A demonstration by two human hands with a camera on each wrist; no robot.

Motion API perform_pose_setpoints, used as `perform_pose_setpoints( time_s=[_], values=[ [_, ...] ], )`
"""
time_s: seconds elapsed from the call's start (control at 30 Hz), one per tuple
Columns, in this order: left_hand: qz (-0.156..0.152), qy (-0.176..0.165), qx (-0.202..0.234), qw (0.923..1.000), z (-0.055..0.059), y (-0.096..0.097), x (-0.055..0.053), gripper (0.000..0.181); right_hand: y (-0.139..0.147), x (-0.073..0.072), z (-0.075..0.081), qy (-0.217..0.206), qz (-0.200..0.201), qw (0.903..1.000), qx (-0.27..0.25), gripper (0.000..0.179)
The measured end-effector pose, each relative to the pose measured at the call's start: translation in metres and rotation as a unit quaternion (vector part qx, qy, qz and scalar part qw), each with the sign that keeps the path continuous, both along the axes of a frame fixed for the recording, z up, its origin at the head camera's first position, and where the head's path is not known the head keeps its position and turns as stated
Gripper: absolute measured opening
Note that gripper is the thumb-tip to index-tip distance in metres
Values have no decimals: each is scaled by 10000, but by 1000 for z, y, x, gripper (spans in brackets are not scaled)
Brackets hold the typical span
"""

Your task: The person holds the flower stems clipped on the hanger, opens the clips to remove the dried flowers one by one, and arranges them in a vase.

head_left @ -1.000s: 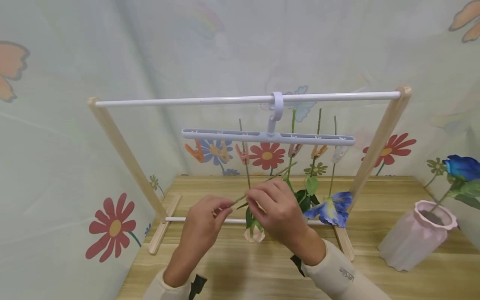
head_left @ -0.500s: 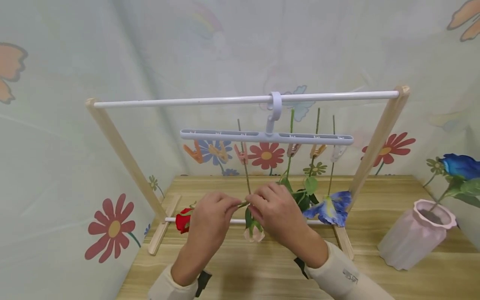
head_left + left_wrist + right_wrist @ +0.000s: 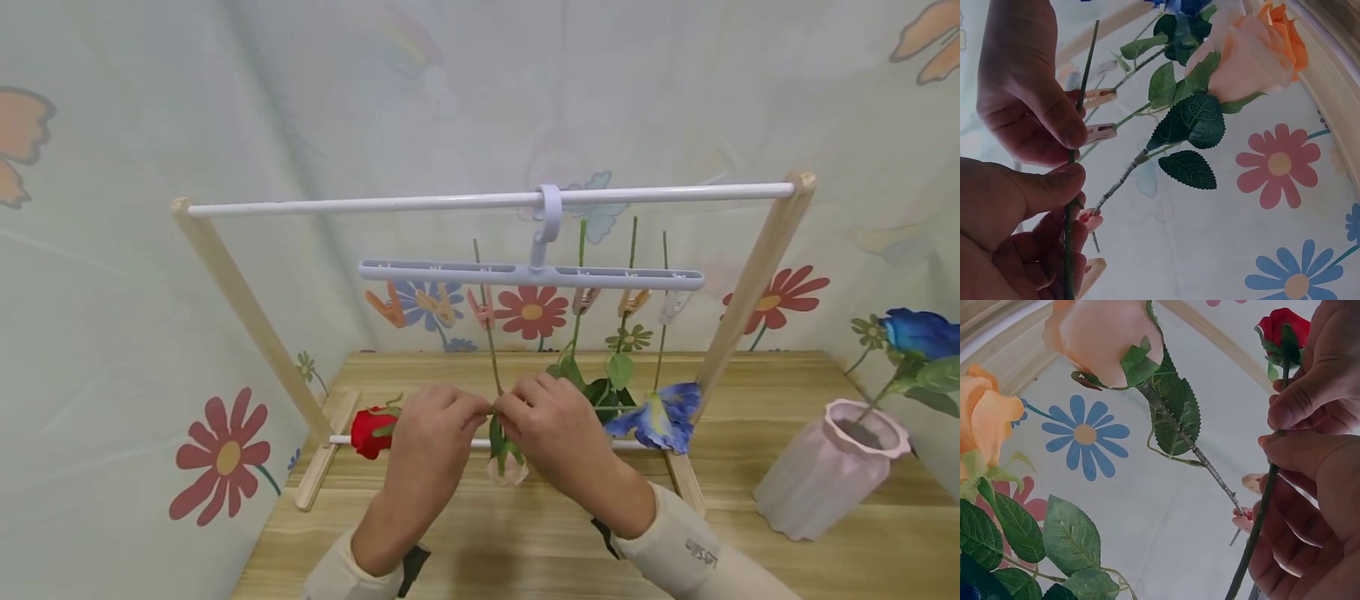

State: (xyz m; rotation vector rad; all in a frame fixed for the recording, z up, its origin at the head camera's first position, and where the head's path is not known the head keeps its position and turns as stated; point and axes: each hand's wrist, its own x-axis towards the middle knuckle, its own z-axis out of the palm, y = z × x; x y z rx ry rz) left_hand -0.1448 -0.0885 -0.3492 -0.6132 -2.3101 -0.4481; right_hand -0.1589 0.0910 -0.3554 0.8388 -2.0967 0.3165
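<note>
My left hand point(image 3: 431, 442) and right hand point(image 3: 555, 429) meet in front of the rack, fingertips almost touching. Both pinch the thin green stem point(image 3: 1257, 531) of a red rose point(image 3: 372, 432), held sideways. The bloom sticks out left of my left hand; in the right wrist view it shows at the upper right. Just behind my fingers a pale pink rose point(image 3: 1241, 59) hangs upside down, its stem gripped by a pink clip point(image 3: 482, 308). To the right hangs a blue flower point(image 3: 660, 421). An orange clip point(image 3: 387, 307) and a yellow clip point(image 3: 437, 307) hang with nothing in them.
A pale blue hanger point(image 3: 457, 272) hooks over the white rod point(image 3: 337, 202) of a wooden-legged rack. An orange rose point(image 3: 991, 412) hangs among leaves. A pink ribbed vase point(image 3: 825, 475) with a blue rose point(image 3: 926, 333) stands right on the wooden table point(image 3: 832, 567).
The stem's far end has swung out of sight, and the red bloom has come into view beside my left hand. My left hand has shifted right, close to my right hand.
</note>
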Motion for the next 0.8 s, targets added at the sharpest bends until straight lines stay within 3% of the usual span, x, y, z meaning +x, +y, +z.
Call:
perform_pose_setpoints(
  time_s=[0.23, 0.43, 0.57, 0.8],
  values=[
    [153, -180, 10, 9997, -2, 3, 2, 18, -1, 0, -4, -8, -4, 10000, 44, 11],
    [59, 3, 22, 10000, -4, 5, 0, 19, -1, 0, -6, -24, -62, 10000, -16, 5],
    [-78, 113, 90, 9999, -3, 5, 0, 19, 1, -1, -7, 124, -120, 9997, -184, 9],
    [-595, 310, 333, 9972, 0, 5, 4, 14, 9, -3, -5, 367, -235, 9982, -406, 11]
  ],
)
